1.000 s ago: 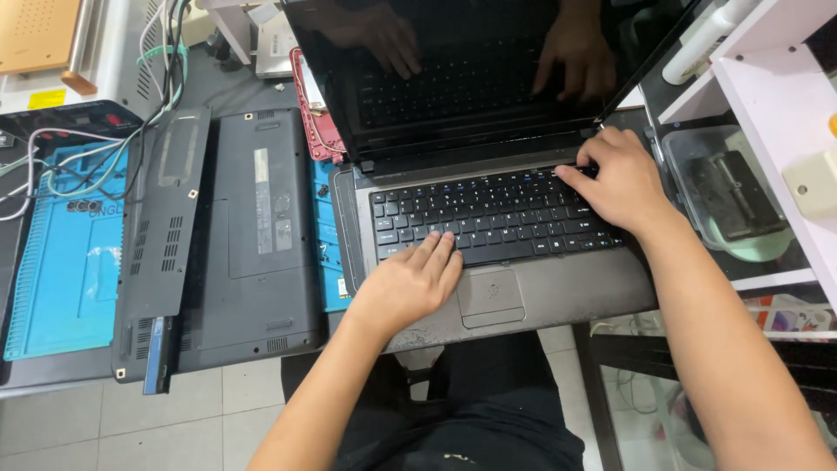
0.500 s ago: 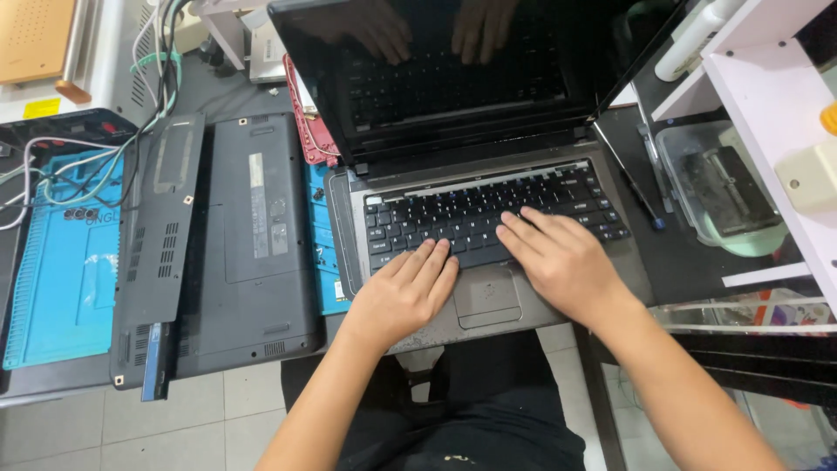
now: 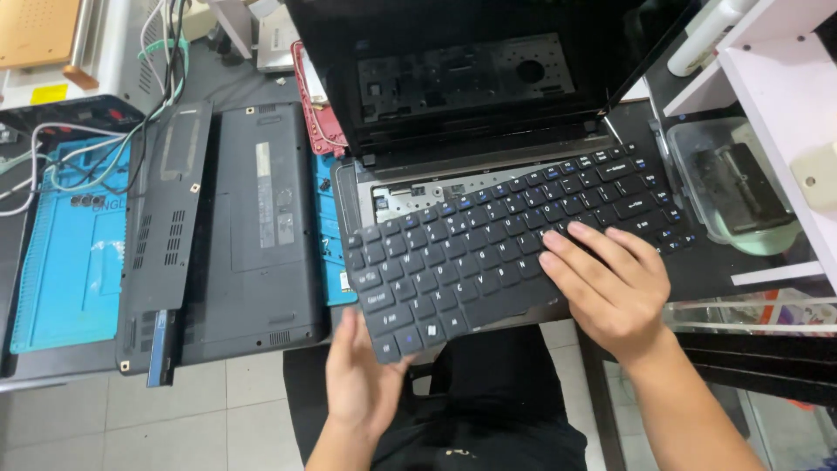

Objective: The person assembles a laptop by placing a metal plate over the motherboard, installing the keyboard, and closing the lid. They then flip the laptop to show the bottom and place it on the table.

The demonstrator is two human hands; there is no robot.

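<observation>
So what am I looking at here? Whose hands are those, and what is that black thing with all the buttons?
The picture comes from a camera worn on a person's head, looking down at their own hands. The black thing is a keyboard, lifted out of an open laptop on the workbench. The left hand holds its near corner from underneath, and the right hand rests on top of the keys. Where the keyboard sat, you can see a bare metal tray. Beside it lies a second laptop, turned upside down, on a blue mat with some cables.
</observation>
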